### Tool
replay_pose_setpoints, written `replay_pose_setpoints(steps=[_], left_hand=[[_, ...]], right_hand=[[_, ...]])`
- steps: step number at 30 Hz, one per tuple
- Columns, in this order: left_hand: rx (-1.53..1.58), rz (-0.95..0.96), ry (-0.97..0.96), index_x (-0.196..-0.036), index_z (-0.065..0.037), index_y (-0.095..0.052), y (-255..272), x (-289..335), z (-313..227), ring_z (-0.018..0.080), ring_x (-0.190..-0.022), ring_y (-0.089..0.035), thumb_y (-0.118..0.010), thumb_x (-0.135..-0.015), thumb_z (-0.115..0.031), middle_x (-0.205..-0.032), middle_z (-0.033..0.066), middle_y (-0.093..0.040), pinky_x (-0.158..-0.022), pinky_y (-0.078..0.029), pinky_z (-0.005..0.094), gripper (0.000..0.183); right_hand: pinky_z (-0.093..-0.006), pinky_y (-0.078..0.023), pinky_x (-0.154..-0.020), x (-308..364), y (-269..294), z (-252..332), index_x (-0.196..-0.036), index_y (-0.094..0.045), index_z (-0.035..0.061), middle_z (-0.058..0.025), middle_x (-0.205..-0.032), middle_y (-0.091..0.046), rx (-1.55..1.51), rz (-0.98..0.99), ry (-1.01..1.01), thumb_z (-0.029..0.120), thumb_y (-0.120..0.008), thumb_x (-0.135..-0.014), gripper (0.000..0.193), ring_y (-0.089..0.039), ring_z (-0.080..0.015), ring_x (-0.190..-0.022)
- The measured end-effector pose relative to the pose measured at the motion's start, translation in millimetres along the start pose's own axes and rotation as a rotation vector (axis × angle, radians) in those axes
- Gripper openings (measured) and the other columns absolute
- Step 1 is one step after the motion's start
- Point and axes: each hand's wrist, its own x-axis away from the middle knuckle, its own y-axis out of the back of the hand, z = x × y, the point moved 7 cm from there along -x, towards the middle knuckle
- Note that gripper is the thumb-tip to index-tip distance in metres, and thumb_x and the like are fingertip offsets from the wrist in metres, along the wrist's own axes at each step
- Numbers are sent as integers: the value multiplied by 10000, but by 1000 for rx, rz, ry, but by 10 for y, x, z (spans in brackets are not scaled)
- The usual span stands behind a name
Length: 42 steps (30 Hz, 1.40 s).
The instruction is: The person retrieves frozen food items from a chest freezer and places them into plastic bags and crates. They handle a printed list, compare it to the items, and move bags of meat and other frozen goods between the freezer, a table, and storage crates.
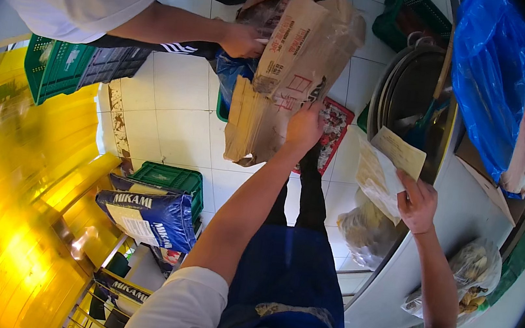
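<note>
A torn brown cardboard box (287, 98) with red print is tilted open ahead of me. My left hand (306, 128) is closed on its near right edge; the fingertips are partly hidden. Across from me, a co-worker's hand (241, 41) rests at the box's open left side, beside dark plastic wrapping, and the other hand is at its far end. My right hand (416, 202) pinches a small yellowish paper (398, 153) together with a whitish, see-through sheet (375, 178), over the edge of the metal table.
A blue plastic bag (492, 81) and bagged goods (476, 266) lie on the table (384, 297) at right. Round metal pans (410, 84) stand beside it. Green crates (58, 70) and blue sacks (148, 217) are at left. A red mat (335, 130) lies near my feet.
</note>
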Motion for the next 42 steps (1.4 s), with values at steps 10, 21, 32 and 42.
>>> replay_pose_setpoints(steps=[10, 21, 32, 42], left_hand=[[289, 225, 184, -1111, -51, -687, -165, 853, 311, 309, -859, -728, -736, -891, -107, -901, 149, -723, -782, -578, 407, 232], [970, 376, 197, -1548, -61, -382, -156, 286, -614, 270, -1335, -536, -877, -865, -282, -1497, 161, -521, -1114, -461, 440, 872], [1286, 523, 404, -1246, -24, -690, -240, 313, -1121, 159, -1065, -674, -761, -973, -267, -1171, 79, -735, -948, -529, 321, 372], [1023, 260, 316, -1202, -4, -708, 314, 504, -1415, 143, -1000, -685, -732, -982, -198, -1128, 86, -749, -907, -537, 311, 294]], right_hand=[[-394, -564, -683, 41, 9, -85, -1160, -734, 101, -104, -1003, -752, -31, -132, -80, 11, -693, -773, 399, -694, -279, -745], [-396, -579, -728, 58, 113, -254, -1127, -709, 70, -173, -937, -741, -331, -117, -393, 26, -617, -888, 259, -724, -346, -802], [-252, -515, -780, 181, 29, -609, -1154, -717, -49, -34, -982, -743, -907, -444, -622, 119, -650, -1023, 224, -617, -67, -877], [-241, -512, -764, 232, 15, -665, -1157, -709, -89, -47, -991, -738, -1113, -464, -693, 152, -600, -1064, 281, -620, -69, -855]])
